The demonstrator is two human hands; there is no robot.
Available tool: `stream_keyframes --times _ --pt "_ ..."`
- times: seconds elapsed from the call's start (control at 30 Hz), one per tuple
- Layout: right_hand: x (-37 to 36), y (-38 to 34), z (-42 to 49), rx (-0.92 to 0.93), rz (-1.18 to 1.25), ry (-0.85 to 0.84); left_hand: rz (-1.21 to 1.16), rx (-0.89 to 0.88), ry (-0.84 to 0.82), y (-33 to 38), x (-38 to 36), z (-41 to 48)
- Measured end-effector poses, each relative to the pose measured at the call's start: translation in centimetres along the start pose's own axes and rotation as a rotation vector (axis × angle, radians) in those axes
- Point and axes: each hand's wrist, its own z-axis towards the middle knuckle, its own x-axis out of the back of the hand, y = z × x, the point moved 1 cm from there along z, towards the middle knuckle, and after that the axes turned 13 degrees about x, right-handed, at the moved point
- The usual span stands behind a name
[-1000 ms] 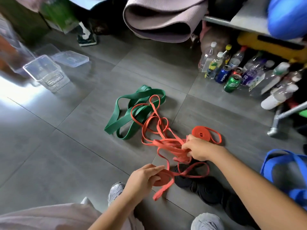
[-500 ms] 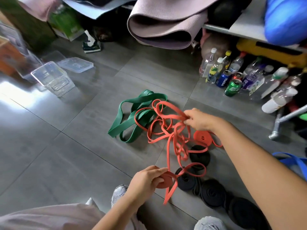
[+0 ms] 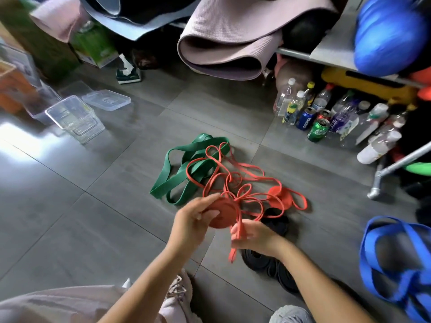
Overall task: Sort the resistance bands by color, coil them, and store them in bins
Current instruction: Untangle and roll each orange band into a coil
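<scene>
My left hand (image 3: 194, 219) grips a partly wound orange coil (image 3: 222, 214) above the grey floor. My right hand (image 3: 253, 236) pinches the loose strand of the same orange band just to the coil's right, its end dangling below. The rest of that orange band (image 3: 233, 176) lies tangled on the floor, overlapping a wide green band (image 3: 177, 173). A finished orange coil (image 3: 279, 197) lies to the right. Black coiled bands (image 3: 268, 264) sit under my right forearm. Blue bands (image 3: 394, 259) lie loose at the right edge.
An open clear plastic bin (image 3: 74, 117) and its lid (image 3: 106, 102) stand at the back left. Bottles and cans (image 3: 326, 120) crowd the back right under a shelf. A rolled mat (image 3: 231, 45) overhangs the back. My shoes (image 3: 177, 299) are at the bottom.
My right hand let go of the tangle it had lifted and came back beside the coil, now pinching the strand there. The coil in my left hand has grown larger.
</scene>
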Motion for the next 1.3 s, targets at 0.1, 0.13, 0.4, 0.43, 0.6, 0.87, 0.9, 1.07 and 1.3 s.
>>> stream_keyframes --times 0.1,0.13,0.4,0.43,0.6,0.87,0.9,1.07,1.3 --pt "0.4 0.8 -1.3 -0.002 -0.138 0.226 -0.242 0.029 0.099 4.1 1.6 1.1" --pt "1.0 0.9 -1.6 -0.034 -0.169 0.275 -0.304 0.034 0.123 5.5 2.3 1.6" --pt "10.2 -10.7 -2.9 0.188 -0.065 0.741 -0.346 -0.084 0.117 14.3 6.0 2.2" --pt "11.1 -13.2 -3.0 0.239 -0.052 0.746 -0.322 -0.098 0.111 15.0 6.3 2.0" --pt "12.1 -24.5 -4.7 0.427 -0.01 0.683 -0.226 -0.185 0.111 17.9 7.1 0.5" --pt "10.9 -33.3 -9.7 0.705 0.199 0.827 -0.197 -0.195 0.153 21.2 9.3 -2.0" --pt "11.0 -34.1 -10.2 0.726 0.21 0.846 -0.202 -0.196 0.156 21.5 9.6 -2.2" --pt "10.8 -35.5 -11.4 0.633 0.084 0.766 -0.212 -0.188 0.16 22.4 9.7 -3.2" --pt "6.0 -26.7 -11.4 0.42 -0.038 0.582 -0.17 -0.191 0.125 21.0 9.0 -4.3"
